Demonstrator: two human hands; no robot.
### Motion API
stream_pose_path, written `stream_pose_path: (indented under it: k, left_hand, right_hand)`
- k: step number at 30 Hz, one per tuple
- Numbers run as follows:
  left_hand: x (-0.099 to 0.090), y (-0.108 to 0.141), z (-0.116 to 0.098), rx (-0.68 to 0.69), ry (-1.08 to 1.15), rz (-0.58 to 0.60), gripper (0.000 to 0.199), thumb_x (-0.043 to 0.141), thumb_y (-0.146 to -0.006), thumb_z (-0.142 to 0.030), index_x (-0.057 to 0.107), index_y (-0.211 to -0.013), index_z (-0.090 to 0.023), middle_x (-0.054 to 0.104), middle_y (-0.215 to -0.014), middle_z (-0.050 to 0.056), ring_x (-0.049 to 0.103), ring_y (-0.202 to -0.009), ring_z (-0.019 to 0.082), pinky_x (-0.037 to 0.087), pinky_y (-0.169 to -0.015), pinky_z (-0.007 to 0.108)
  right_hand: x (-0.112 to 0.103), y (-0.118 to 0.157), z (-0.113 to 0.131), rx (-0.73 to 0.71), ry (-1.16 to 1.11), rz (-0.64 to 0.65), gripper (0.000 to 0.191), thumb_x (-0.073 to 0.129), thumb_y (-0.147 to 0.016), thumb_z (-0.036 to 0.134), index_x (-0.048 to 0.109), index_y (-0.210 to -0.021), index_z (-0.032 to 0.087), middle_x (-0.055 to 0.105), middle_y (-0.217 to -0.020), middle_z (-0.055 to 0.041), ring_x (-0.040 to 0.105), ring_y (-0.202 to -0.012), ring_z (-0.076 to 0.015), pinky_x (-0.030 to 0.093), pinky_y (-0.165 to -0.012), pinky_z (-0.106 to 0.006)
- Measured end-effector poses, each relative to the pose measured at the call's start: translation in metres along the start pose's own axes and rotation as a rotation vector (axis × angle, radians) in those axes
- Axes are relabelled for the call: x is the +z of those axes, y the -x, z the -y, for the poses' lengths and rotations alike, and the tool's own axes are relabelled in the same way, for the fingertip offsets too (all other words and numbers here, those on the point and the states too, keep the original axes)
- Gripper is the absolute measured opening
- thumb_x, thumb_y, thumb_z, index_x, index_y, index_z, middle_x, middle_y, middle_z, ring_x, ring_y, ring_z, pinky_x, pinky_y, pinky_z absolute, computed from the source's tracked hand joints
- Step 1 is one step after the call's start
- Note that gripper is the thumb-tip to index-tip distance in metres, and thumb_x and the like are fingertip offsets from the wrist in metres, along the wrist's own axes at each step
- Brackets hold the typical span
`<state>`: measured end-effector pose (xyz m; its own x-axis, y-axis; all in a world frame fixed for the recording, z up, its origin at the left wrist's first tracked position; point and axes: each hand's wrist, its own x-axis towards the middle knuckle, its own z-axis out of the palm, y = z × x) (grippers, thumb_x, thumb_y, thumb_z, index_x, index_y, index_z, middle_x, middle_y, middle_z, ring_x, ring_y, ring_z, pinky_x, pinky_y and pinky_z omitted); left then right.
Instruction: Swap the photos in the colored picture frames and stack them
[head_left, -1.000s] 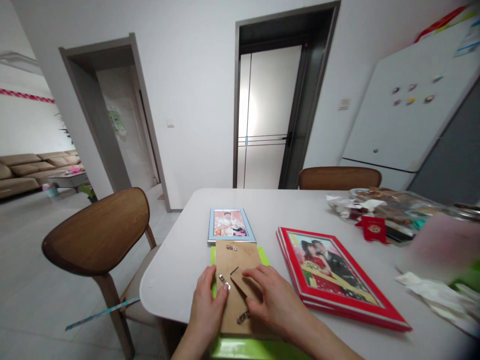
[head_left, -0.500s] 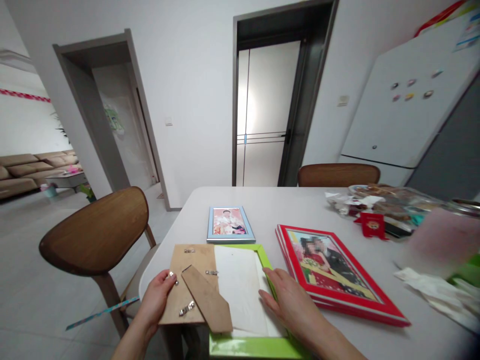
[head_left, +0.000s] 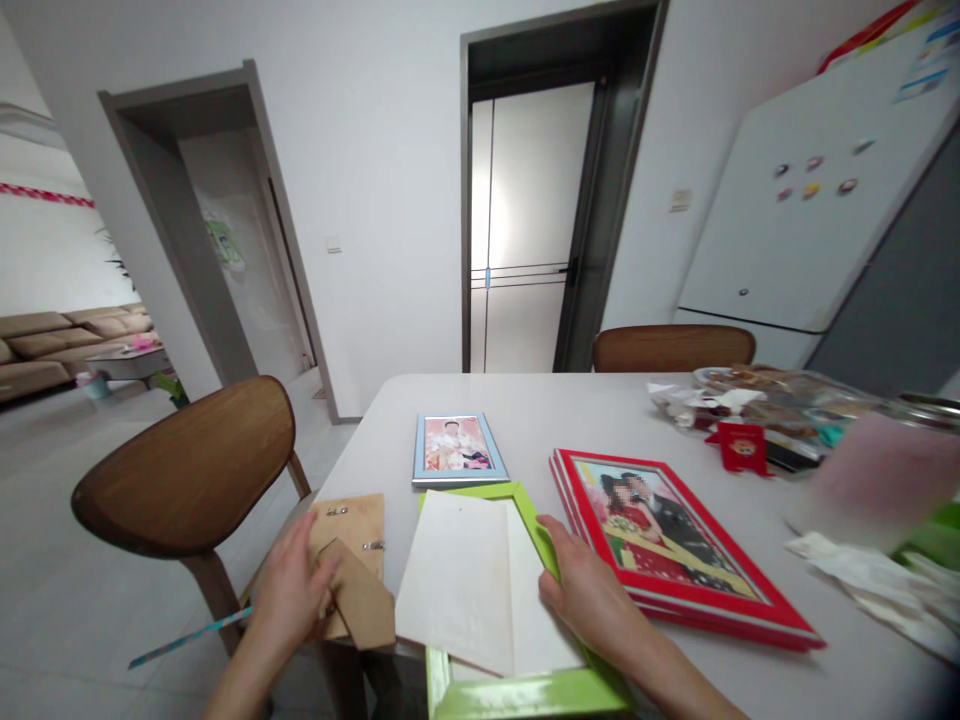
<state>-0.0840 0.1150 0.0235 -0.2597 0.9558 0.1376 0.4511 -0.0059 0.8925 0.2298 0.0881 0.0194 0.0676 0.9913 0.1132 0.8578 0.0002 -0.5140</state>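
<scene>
My left hand (head_left: 291,580) is on the brown frame backing board (head_left: 367,520), its thumb over the fold-out stand and its fingers at the left side. The board has metal clips and lies at the table's left edge. My right hand (head_left: 589,595) grips the right side of a green photo frame (head_left: 525,695), fingers curled over the rim. White sheets of paper (head_left: 457,580) lie in the frame, the upper one askew and sticking out past the left rim. Just beyond is a blue photo frame (head_left: 457,448) with a picture of a person.
Stacked red photo frames (head_left: 675,540) lie right of my right hand. Farther right are a red booklet (head_left: 742,448), crumpled tissue (head_left: 877,580), a pinkish container (head_left: 877,480) and plastic bags. Wooden chairs (head_left: 187,465) stand at the left and far side of the white table (head_left: 540,410).
My left hand has moved the backing board left, off the green frame. The upper white sheet now lies slanted to the left. My right hand has closed round the frame's rim.
</scene>
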Motion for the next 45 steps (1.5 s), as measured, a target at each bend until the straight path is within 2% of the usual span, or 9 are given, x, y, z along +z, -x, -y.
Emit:
stream_pose_path:
  k: [2,5,7,14,19,25,31,38,45]
  left_hand:
    - [0.027,0.027,-0.015,0.226,-0.138,0.170,0.058,0.061,-0.058,-0.026,0.049,-0.113,-0.013,0.047,-0.123,0.012,0.036,-0.117,0.026,0.021,-0.101,0.039]
    - [0.068,0.068,-0.033,0.347,-0.202,0.491,0.067,0.065,-0.057,-0.030,0.045,-0.118,-0.013,0.037,-0.128,0.015,0.031,-0.119,0.030,0.025,-0.099,0.044]
    - [0.088,0.084,-0.042,0.388,-0.194,0.564,0.065,0.063,-0.061,-0.034,0.043,-0.119,-0.013,0.033,-0.130,0.015,0.026,-0.121,0.031,0.024,-0.099,0.047]
    - [0.112,0.090,-0.073,0.447,-0.124,0.492,0.073,0.060,-0.064,-0.036,0.032,-0.126,-0.009,0.029,-0.133,0.013,0.027,-0.122,0.029,0.026,-0.100,0.042]
    - [0.101,0.091,-0.081,0.611,-0.123,0.411,0.056,0.046,-0.068,-0.013,0.038,-0.123,-0.011,0.044,-0.125,0.008,0.041,-0.114,0.023,0.034,-0.097,0.031]
    - [0.057,0.068,-0.046,0.123,0.115,0.065,0.047,0.049,-0.069,-0.025,0.045,-0.114,-0.012,0.059,-0.108,0.009,0.054,-0.098,0.025,0.042,-0.086,0.034]
    - [0.043,0.066,-0.011,-0.348,0.680,0.097,0.036,0.061,-0.057,-0.026,0.051,-0.090,-0.015,0.066,-0.085,0.004,0.061,-0.081,0.022,0.050,-0.070,0.031]
    - [0.036,0.075,-0.012,-0.467,0.744,0.107,0.025,0.068,-0.053,-0.022,0.055,-0.072,-0.015,0.065,-0.070,0.000,0.061,-0.067,0.015,0.051,-0.060,0.024]
    - [0.030,0.076,-0.008,-0.454,0.665,0.169,0.032,0.070,-0.055,-0.029,0.057,-0.081,-0.014,0.065,-0.070,0.000,0.060,-0.061,0.013,0.049,-0.053,0.020]
  right_hand:
    - [-0.004,0.000,0.002,0.053,-0.230,-0.009,0.060,0.039,-0.065,0.012,0.030,-0.123,0.007,0.056,-0.100,-0.0141,0.055,-0.087,-0.0201,0.041,-0.077,-0.030]
    - [-0.013,0.003,0.010,0.213,-0.682,0.062,0.063,0.038,-0.067,0.019,0.021,-0.127,0.015,0.061,-0.079,-0.0044,0.059,-0.062,-0.0156,0.046,-0.057,-0.027]
    - [-0.021,0.008,0.018,0.305,-0.941,0.093,0.066,0.040,-0.068,0.024,0.016,-0.129,0.019,0.061,-0.069,0.0004,0.056,-0.049,-0.0139,0.044,-0.047,-0.025]
    - [-0.042,0.019,0.040,0.275,-1.278,0.115,0.078,0.057,-0.062,0.025,0.016,-0.129,0.028,0.063,-0.087,0.0008,0.057,-0.054,-0.0107,0.046,-0.056,-0.026]
    - [-0.040,0.012,0.034,0.260,-1.223,0.135,0.078,0.056,-0.062,0.023,0.017,-0.129,0.026,0.060,-0.083,0.0004,0.056,-0.054,-0.0099,0.046,-0.055,-0.024]
    - [-0.021,0.001,0.005,0.175,-0.690,0.097,0.070,0.044,-0.067,0.020,0.014,-0.130,0.014,0.058,-0.090,-0.0079,0.058,-0.065,-0.0159,0.046,-0.058,-0.029]
    - [0.002,0.001,-0.011,-0.028,-0.023,0.034,0.053,0.038,-0.071,0.016,0.035,-0.122,0.002,0.052,-0.109,-0.0172,0.049,-0.101,-0.0222,0.035,-0.089,-0.034]
    - [0.013,0.000,-0.008,-0.102,0.130,0.041,0.046,0.039,-0.068,0.011,0.047,-0.114,0.005,0.051,-0.109,-0.0175,0.050,-0.099,-0.0216,0.038,-0.087,-0.031]
    - [0.020,0.007,0.001,-0.204,0.113,-0.014,0.044,0.043,-0.070,0.018,0.050,-0.112,0.008,0.044,-0.122,-0.0171,0.039,-0.113,-0.0253,0.030,-0.096,-0.038]
